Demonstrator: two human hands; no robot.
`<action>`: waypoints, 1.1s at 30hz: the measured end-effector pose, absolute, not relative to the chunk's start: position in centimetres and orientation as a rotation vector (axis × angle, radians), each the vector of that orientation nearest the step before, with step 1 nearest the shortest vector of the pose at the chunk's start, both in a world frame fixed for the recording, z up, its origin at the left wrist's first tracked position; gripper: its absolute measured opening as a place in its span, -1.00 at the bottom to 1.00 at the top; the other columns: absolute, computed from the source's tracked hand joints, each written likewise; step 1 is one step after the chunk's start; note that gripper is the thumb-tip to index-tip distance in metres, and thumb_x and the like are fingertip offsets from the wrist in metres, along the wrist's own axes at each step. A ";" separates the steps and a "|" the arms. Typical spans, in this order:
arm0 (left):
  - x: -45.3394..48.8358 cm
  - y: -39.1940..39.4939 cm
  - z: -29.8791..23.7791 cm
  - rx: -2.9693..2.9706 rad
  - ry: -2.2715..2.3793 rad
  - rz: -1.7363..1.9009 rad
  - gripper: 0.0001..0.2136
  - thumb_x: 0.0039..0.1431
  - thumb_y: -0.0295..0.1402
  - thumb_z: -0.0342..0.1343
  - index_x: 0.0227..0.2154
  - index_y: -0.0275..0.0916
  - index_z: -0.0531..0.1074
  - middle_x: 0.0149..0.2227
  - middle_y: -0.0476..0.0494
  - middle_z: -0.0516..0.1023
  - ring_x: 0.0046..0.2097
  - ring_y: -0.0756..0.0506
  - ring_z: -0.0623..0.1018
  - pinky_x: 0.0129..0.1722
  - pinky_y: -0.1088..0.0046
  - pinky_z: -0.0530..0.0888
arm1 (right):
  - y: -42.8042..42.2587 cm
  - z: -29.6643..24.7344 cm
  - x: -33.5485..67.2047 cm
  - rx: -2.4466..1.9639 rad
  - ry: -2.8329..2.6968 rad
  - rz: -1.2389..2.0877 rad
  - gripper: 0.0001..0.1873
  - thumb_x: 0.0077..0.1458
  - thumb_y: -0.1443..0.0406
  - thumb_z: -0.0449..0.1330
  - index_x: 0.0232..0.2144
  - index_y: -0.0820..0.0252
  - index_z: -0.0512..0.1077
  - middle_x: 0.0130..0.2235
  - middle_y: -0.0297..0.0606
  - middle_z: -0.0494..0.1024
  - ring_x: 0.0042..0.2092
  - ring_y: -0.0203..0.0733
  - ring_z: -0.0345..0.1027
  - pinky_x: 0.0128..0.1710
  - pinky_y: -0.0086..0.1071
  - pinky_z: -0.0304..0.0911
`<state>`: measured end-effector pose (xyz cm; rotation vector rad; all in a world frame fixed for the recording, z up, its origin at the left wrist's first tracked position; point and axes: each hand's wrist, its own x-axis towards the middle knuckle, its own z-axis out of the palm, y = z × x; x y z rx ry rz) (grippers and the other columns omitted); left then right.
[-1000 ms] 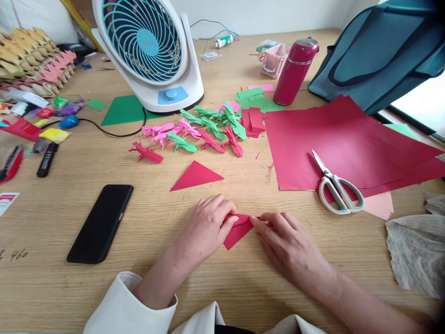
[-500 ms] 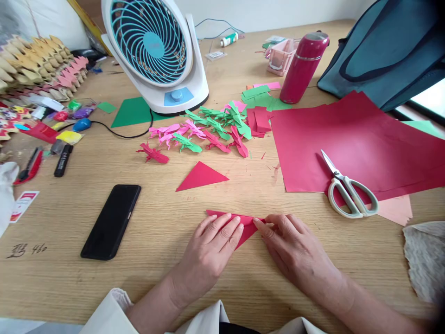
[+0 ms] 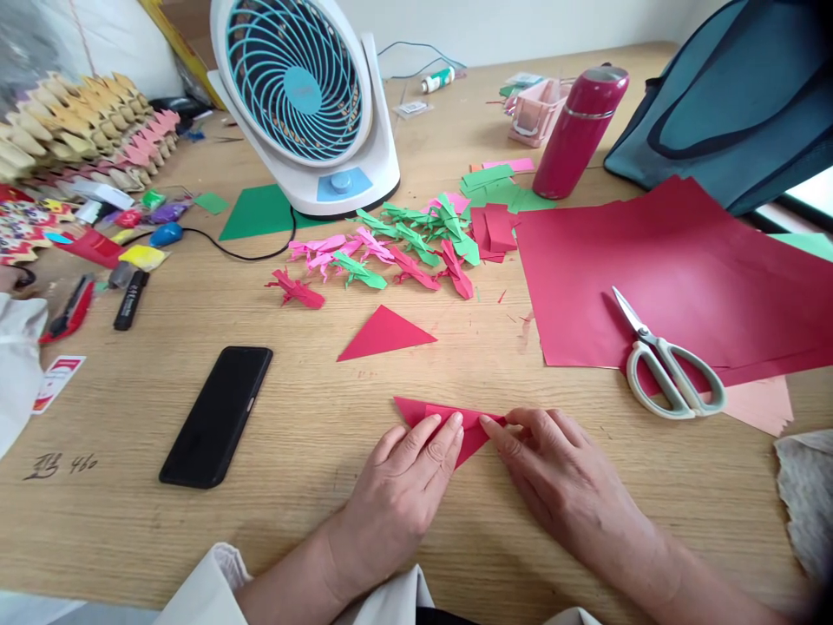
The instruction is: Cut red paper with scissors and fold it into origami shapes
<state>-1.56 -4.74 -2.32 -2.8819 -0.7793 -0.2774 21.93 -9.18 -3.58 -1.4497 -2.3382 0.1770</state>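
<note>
A red paper piece (image 3: 411,411), folded to a triangle with a strip turned down along its far edge, lies on the table before me. Across its middle rests my left hand (image 3: 403,482), fingers stretched out and pressing it down; part of the paper is hidden beneath. My right hand (image 3: 556,469) pinches the paper's right corner between thumb and forefinger. Beyond the hands is a second red paper triangle (image 3: 385,334), lying flat and untouched. Farther back sits a cluster of small folded paper figures in green (image 3: 413,243), pink (image 3: 325,250) and red (image 3: 296,289).
To the right, scissors (image 3: 670,360) lie partly on large red sheets (image 3: 605,278). A black phone (image 3: 216,417) is at left. A fan (image 3: 305,95), a red flask (image 3: 579,134) and a blue-green bag (image 3: 709,104) stand behind. Craft bits and a black marker (image 3: 131,299) are far left.
The whole view has shifted slightly, so things appear a little further right. My left fingers have slid back toward me, baring more of the folded strip; my right hand keeps its pinch.
</note>
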 end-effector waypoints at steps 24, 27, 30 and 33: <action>-1.6 -4.9 -2.6 -2.934 -1.007 -0.305 -0.57 0.28 -0.49 -0.09 0.20 -0.31 0.31 0.19 -0.41 0.32 0.15 -0.29 0.34 0.13 0.10 0.38 | -9.2 -3.7 21.9 -1.477 -2.352 0.173 -0.48 0.22 0.44 0.05 0.23 0.21 0.25 -0.11 -0.03 0.40 -0.19 -0.08 0.27 -0.22 -0.17 0.36; -1.6 -4.9 -2.9 -2.938 -0.977 -0.285 -0.58 0.28 -0.49 -0.08 0.18 -0.33 0.32 0.16 -0.38 0.35 0.09 -0.27 0.37 0.15 0.06 0.38 | -9.2 -3.7 21.9 -1.476 -2.356 0.172 -0.48 0.21 0.44 0.06 0.22 0.22 0.26 -0.11 -0.03 0.39 -0.18 -0.08 0.27 -0.21 -0.19 0.35; -1.8 -4.9 -3.0 -2.973 -0.946 -0.188 -0.57 0.30 -0.46 -0.11 0.21 -0.32 0.29 0.20 -0.36 0.33 0.10 -0.27 0.37 0.18 0.00 0.34 | -9.1 -3.7 21.9 -1.465 -2.376 0.154 -0.49 0.21 0.44 0.06 0.21 0.24 0.27 -0.12 -0.03 0.37 -0.18 -0.08 0.25 -0.21 -0.19 0.35; -2.0 -5.0 -2.9 -3.012 -0.941 -0.040 -0.54 0.31 -0.44 -0.12 0.26 -0.30 0.21 0.27 -0.32 0.26 0.17 -0.27 0.35 0.22 -0.02 0.30 | -9.1 -3.6 21.9 -1.469 -2.408 0.108 -0.49 0.22 0.44 0.04 0.21 0.24 0.27 -0.12 -0.03 0.37 -0.20 -0.08 0.22 -0.24 -0.19 0.35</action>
